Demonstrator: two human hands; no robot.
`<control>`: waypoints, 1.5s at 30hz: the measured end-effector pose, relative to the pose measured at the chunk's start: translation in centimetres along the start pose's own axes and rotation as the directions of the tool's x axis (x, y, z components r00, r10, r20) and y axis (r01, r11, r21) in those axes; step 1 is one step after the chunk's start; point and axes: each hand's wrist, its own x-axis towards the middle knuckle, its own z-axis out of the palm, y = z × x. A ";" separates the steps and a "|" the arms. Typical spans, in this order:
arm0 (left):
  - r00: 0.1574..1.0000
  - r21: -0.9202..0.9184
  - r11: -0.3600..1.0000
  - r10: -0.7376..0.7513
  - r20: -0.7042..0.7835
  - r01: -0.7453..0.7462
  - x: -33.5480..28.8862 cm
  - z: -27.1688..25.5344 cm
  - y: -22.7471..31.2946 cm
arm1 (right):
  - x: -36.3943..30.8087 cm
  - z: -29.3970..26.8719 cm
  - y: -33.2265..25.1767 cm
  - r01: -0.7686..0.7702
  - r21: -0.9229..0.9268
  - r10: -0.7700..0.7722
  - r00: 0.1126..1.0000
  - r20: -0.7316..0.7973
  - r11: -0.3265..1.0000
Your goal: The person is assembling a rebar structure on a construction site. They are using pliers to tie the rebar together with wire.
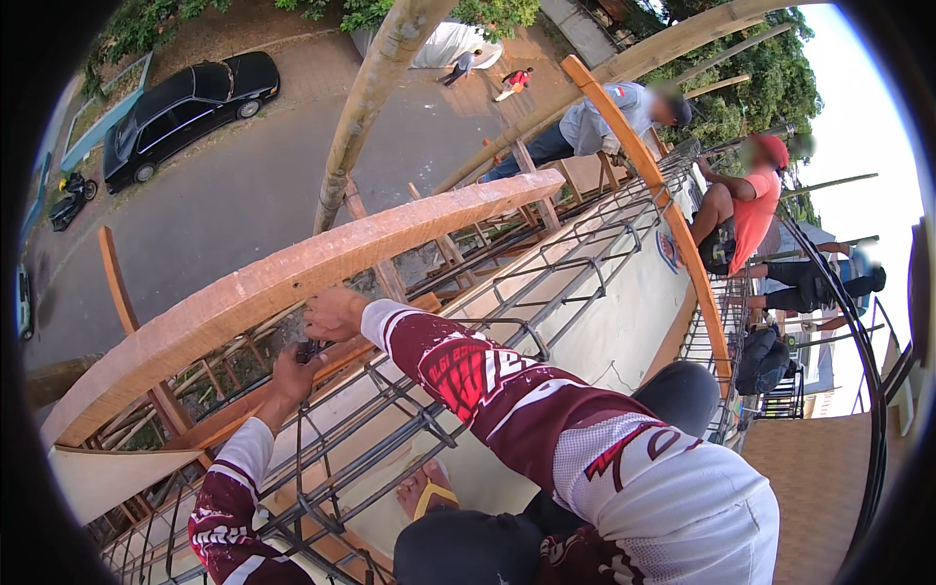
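Note:
Just below a thick reddish wooden beam [263, 278], both my hands are close together. My left hand [289, 380] is closed around a small dark object [308, 351], whose kind I cannot make out. My right hand [336, 314] is beside it, against the beam's lower edge, with its fingers curled; whatever they grip is hidden. Under my forearms runs a cage of tied steel rebar [414, 421], set along a pale ledge. A wooden board [244, 408] lies between the cage and the beam, next to my left wrist.
A bamboo pole [369, 107] rises beyond the beam. A curved orange timber [673, 210] crosses the cage at right. Several co-workers, one in an orange shirt [759, 200], are farther along the ledge. Far below lies a street [292, 146] with a black car [185, 117]. Black cables [871, 390] hang at right.

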 end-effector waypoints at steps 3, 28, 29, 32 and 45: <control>0.996 -0.184 0.983 -0.004 0.094 0.021 -0.3 0.4 0.2 | 0.5 -1.5 -0.1 -0.094 0.123 0.068 0.977 0.201 0.988; 0.984 -0.072 0.982 0.170 -0.043 -0.173 -1.9 2.4 1.7 | -0.4 -7.1 -1.8 -0.479 0.414 0.191 0.800 0.569 0.774; 0.993 -0.104 0.987 0.121 -0.017 -0.122 -1.2 2.3 1.2 | -0.4 -7.3 -2.1 -0.383 0.332 0.200 0.858 0.473 0.862; 0.988 -0.408 0.904 0.151 0.022 -0.129 0.0 1.4 -1.0 | 0.7 -6.8 -4.2 -0.071 0.017 0.071 0.997 0.035 0.997; 0.971 -0.181 0.977 0.070 -0.229 -0.113 -1.0 2.2 0.8 | 3.1 -3.1 0.8 0.214 0.254 -0.240 0.968 0.075 0.943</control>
